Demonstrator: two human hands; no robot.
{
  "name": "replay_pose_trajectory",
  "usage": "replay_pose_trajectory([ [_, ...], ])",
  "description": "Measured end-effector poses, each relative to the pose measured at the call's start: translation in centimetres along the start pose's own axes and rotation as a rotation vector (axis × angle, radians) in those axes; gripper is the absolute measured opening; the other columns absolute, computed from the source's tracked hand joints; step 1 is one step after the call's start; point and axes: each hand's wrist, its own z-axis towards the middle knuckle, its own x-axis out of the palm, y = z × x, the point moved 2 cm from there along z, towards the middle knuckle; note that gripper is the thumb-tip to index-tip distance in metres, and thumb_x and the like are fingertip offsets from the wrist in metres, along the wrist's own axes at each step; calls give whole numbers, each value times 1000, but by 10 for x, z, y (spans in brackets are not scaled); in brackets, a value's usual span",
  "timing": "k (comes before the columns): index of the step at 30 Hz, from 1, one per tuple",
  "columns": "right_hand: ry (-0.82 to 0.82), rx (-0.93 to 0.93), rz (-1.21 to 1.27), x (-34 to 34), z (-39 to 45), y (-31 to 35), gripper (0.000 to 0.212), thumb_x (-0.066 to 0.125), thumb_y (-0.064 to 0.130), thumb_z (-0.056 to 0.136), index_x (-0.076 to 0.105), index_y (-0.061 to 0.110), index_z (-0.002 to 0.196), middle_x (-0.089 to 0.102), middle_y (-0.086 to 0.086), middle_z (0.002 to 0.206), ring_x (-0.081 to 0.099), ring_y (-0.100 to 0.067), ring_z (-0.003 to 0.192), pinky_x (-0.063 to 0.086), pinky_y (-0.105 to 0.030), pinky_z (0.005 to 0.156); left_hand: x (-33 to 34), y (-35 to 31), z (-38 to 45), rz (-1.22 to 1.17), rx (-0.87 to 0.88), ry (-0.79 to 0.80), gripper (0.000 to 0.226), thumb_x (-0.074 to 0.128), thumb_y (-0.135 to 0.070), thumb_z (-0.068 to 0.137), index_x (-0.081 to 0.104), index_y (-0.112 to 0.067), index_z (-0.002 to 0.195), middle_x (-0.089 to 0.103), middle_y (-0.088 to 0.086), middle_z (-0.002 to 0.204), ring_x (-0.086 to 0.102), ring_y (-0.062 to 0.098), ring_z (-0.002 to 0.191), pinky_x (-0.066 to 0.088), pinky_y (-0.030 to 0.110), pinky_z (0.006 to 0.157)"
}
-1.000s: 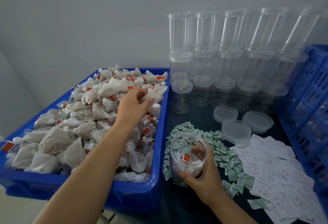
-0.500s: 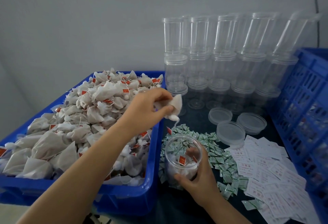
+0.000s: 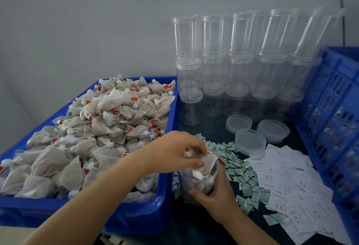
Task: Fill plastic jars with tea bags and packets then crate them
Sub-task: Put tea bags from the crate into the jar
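**Tea bag reached the jar mouth**

The left hand (image 3: 174, 151) had swung off the blue plastic bin (image 3: 167, 202) of tea bags and was now over the clear plastic jar (image 3: 198, 182), its grip pinched on a white mesh tea bag (image 3: 206, 164) half inside the rim. Half a second before, that bag was dangling above the bin's edge. The right hand (image 3: 215, 196) kept its grip wrapped round the jar's lower wall, jar standing on the dark surface (image 3: 211, 130) beside the green-and-white sachets (image 3: 242, 173).
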Motion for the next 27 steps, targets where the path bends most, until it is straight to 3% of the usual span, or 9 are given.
replay_pose_trajectory([
  [5, 5, 1, -46, -1, 0, 3, 103, 80, 50, 59, 35, 24, 148, 55, 7, 135, 56, -6, 122, 49, -29, 99, 9, -4, 1, 235, -6, 92, 22, 57, -29, 92, 62, -25, 114, 62, -11, 109, 47, 1, 103, 34, 16, 85],
  [8, 4, 3, -38, 0, 0, 3, 102, 79, 52, 58, 35, 26, 147, 56, 12, 132, 57, -2, 118, 48, -20, 92, 14, -9, 3, 330, 4, 139, 22, 52, -27, 94, 60, -25, 114, 62, -8, 109, 52, 9, 105, 38, 23, 85],
  [11, -2, 7, -7, 0, -1, 4, 99, 81, 53, 59, 36, 28, 144, 58, 11, 130, 59, -2, 116, 49, -19, 90, 16, -14, 7, 348, -20, 207, 23, 51, -25, 94, 61, -24, 115, 62, -6, 107, 55, 13, 102, 45, 31, 86],
  [17, -6, -21, -11, 0, -1, 8, 94, 80, 48, 60, 36, 30, 141, 59, 6, 131, 59, -7, 119, 52, -27, 95, 21, -17, 20, 381, -76, 332, 21, 51, -17, 92, 66, -18, 106, 65, -1, 96, 58, 17, 87, 48, 34, 77],
  [20, -11, -22, 0, 0, -1, 9, 91, 80, 46, 60, 39, 29, 139, 60, 7, 129, 60, -6, 117, 52, -21, 92, 23, -20, 27, 397, -91, 397, 20, 51, -11, 92, 64, -17, 106, 64, 0, 94, 57, 18, 83, 41, 28, 67],
  [24, -11, -24, 9, 1, 0, 9, 93, 80, 45, 59, 39, 25, 140, 60, 7, 128, 60, -4, 117, 49, -18, 92, 30, -20, 37, 481, -115, 491, 17, 52, -12, 93, 62, -16, 106, 54, -3, 86, 50, 15, 80, 31, 23, 64],
  [27, -20, -23, 20, 1, -1, 7, 91, 82, 44, 59, 40, 30, 138, 61, 16, 125, 60, -1, 115, 47, -13, 90, 39, -17, 44, 532, -166, 581, 18, 54, -14, 94, 63, -12, 110, 51, -3, 89, 46, 13, 81, 28, 19, 63],
])
